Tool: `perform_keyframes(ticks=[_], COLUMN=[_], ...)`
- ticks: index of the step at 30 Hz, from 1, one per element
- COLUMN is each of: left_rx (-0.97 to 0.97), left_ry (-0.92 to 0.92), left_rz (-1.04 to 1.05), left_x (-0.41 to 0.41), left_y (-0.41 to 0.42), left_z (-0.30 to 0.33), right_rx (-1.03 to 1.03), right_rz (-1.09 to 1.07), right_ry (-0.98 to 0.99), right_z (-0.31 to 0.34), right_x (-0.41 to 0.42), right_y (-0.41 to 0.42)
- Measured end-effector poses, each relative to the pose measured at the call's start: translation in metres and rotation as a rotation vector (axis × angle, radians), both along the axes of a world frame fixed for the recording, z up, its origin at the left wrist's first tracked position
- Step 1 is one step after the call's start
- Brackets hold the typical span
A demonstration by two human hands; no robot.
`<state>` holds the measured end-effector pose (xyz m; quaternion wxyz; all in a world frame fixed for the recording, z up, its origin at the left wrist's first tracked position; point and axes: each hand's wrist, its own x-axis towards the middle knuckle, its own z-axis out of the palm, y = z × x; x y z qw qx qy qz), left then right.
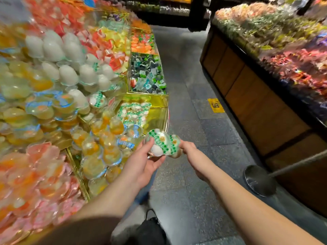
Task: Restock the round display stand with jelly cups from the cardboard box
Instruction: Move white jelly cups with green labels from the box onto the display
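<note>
My left hand (pixel 144 160) grips a jelly cup (pixel 158 139) with a green-and-white checked lid, held just off the stand's edge. My right hand (pixel 189 150) grips a second jelly cup (pixel 175 145) of the same kind, touching the first. The round display stand (pixel 160 119) fills the left of the head view, with gold-walled sections piled with jelly cups. A section (pixel 134 112) just beyond my hands holds cups with the same green lids. White cups (pixel 69 75), orange cups (pixel 106 144) and pink cups (pixel 44 174) lie in neighbouring sections. No cardboard box is in view.
A grey tiled aisle (pixel 191 121) runs between the stand and a wood-fronted counter (pixel 247 96) of wrapped sweets on the right. A black round base with a pole (pixel 259 180) stands on the floor at the right. A dark bag (pixel 150 230) lies by my feet.
</note>
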<state>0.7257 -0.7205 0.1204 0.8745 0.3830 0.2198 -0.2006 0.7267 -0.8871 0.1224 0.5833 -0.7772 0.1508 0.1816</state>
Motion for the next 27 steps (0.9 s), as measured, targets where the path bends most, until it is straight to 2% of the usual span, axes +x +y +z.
perform_keyframes(ticks=[4,13,16,19,21,27], left_rx=[0.011,0.032,0.036,0.063,0.122,0.287], left_ry=[0.030,0.145,0.184,0.190,0.195,0.318], left_rz=[-0.020,0.016,0.081,0.126,0.145,0.375], left_x=[0.056,0.137,0.162,0.189,0.208,0.271], left_y=[-0.026,-0.069,-0.080,-0.086,-0.091,-0.103], left_z=[-0.005,-0.016,-0.022,-0.035,-0.046,-0.077], right_rx=[-0.050,-0.171,-0.137,-0.013,0.029,0.138], right_rz=[0.040,0.203,0.247,0.223,0.237,0.217], right_ry=[0.079,0.099,0.139,0.243,0.271,0.360], right_z=[0.003,-0.013,-0.026,-0.044,-0.059,-0.084], right_x=[0.060,0.160,0.195,0.232,0.261,0.370], right_y=[-0.022,-0.073,-0.081,-0.088,-0.093,-0.102])
